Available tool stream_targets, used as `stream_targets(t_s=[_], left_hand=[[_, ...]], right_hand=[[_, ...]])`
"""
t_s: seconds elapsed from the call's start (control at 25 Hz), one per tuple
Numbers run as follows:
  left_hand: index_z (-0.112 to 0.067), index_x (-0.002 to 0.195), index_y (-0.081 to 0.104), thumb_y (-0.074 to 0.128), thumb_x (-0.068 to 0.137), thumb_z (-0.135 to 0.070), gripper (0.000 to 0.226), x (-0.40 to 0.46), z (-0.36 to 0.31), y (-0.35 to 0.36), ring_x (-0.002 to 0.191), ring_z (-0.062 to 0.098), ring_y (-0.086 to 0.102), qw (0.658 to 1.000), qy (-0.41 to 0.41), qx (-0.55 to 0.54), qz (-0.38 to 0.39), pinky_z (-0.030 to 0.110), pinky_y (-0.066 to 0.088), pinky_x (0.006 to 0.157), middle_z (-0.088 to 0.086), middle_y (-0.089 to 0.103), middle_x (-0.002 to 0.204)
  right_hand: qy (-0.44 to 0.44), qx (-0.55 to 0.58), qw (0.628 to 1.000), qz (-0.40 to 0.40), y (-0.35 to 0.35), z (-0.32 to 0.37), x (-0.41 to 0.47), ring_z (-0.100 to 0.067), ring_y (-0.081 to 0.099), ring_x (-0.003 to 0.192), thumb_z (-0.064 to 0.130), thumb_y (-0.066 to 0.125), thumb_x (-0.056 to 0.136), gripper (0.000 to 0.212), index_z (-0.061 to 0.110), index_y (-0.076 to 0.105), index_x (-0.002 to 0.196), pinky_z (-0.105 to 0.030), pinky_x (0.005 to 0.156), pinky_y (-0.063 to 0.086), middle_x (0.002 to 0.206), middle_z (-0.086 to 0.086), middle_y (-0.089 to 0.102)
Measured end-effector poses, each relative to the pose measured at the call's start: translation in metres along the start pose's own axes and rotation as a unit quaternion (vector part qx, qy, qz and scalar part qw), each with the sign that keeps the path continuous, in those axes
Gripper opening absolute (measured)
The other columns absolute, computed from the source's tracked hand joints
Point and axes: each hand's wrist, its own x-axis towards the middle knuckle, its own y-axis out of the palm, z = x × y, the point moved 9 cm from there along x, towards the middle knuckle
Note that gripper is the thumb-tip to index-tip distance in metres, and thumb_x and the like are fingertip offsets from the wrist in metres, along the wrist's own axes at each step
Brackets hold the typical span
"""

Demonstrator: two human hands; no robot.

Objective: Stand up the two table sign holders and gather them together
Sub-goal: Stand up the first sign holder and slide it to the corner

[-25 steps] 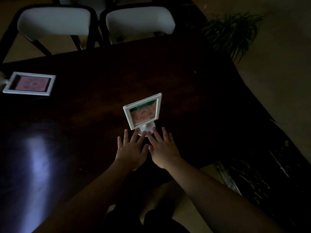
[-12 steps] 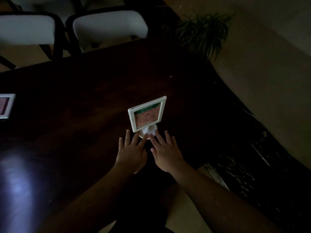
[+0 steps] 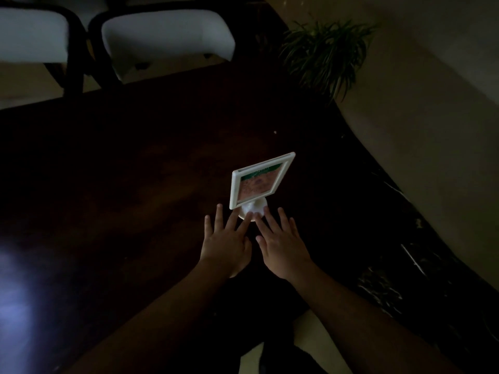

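One white table sign holder (image 3: pixel 260 180) stands upright on its round base on the dark wooden table (image 3: pixel 121 171), its pink and green card facing me. My left hand (image 3: pixel 225 244) lies flat, fingers spread, with the fingertips touching the base from the left. My right hand (image 3: pixel 280 245) lies flat beside it, fingers apart, its index fingertip on the base from the right. Neither hand grips the holder. The second sign holder is out of view.
Two white-seated chairs (image 3: pixel 167 41) stand at the table's far edge. A potted green plant (image 3: pixel 324 52) sits on the floor beyond the table's curved right edge. A bright reflection lies on the tabletop at the left (image 3: pixel 16 292).
The view has swung right, so the flat-lying second sign holder at the left has left the frame. Both hands stay at the standing holder's base.
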Motion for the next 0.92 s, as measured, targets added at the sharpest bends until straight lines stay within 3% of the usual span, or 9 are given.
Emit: stream_targets(t_s=[0.92], left_hand=[[-0.039,0.154,-0.006,0.025,0.096,-0.048,0.066,0.181,-0.098,-0.026,0.146,0.041,-0.02,0.995,-0.1,-0.017,0.006,0.064,-0.005,0.114,0.0,-0.006,0.166]], right_hand=[[-0.075,-0.003,0.997,0.022,-0.061,-0.169,0.127,-0.034,-0.009,0.151,0.045,0.026,0.105,0.058,0.028,0.008,0.159,-0.055,0.121,0.004,0.168,0.0,0.002]])
